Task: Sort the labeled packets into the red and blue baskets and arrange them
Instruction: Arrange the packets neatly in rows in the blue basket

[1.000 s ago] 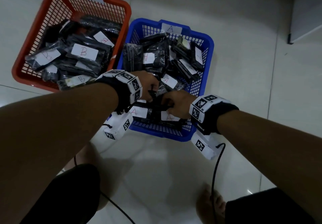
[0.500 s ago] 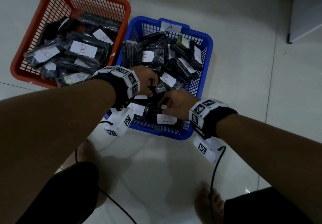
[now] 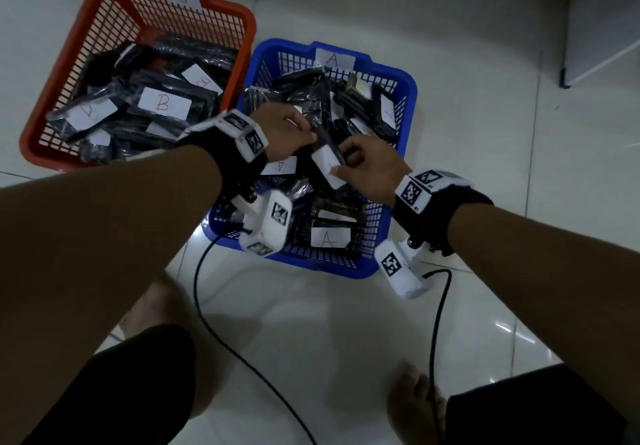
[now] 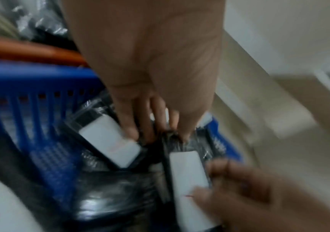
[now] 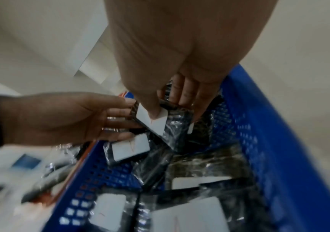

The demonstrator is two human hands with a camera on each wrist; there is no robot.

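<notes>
A blue basket (image 3: 408,84) tagged A holds several black packets with white A labels. Left of it, a red basket (image 3: 249,25) tagged B holds several B packets. Both hands hover over the middle of the blue basket with one black labelled packet (image 3: 327,167) between them. My left hand (image 3: 304,133) pinches its far end (image 4: 172,136). My right hand (image 3: 343,164) grips the near part, thumb on the white label (image 5: 152,120). The letter on that label is half covered.
Pale tiled floor surrounds the baskets. Black cables (image 3: 221,337) trail from the wrist cameras across the floor near my bare feet (image 3: 415,406). A grey cabinet corner (image 3: 602,29) stands at the back right.
Both hands have come up from the front part of the blue basket toward its middle, bringing one packet with them. It is now tilted on edge between the fingers.
</notes>
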